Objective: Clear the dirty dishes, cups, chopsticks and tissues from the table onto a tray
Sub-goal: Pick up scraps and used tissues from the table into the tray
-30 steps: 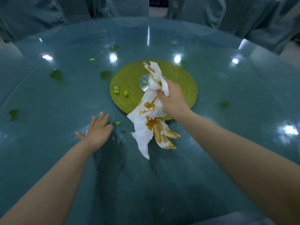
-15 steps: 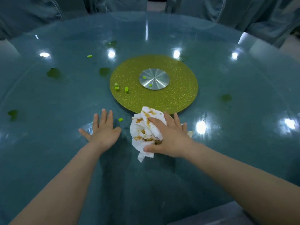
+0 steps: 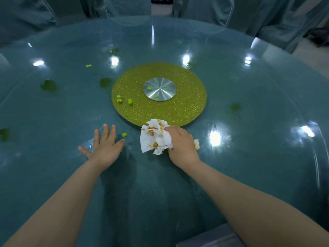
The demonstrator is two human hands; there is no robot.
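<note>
Fingers [image 3: 171, 130] of the right hand [image 3: 181, 147] curl over a crumpled white tissue [image 3: 155, 138] stained orange-brown, gripping it against the glass table [image 3: 249, 157]; a scrap of the same tissue pokes out on the hand's far side. Tissue sits at the near edge of the round gold turntable [image 3: 187, 104], just overlapping its rim. Left hand [image 3: 105, 148] lies flat on the glass, fingers straight and spread, holding nothing. One green vegetable bit [image 3: 124, 134] lies between the two hands, just beside the left fingertips. Turntable carries several green bits [image 3: 119, 99] on its left part and two more on its silver hub [image 3: 160, 89]. Dark green smears [image 3: 48, 85] dot the glass on the left. Draped chairs [image 3: 204, 9] ring the far edge.
</note>
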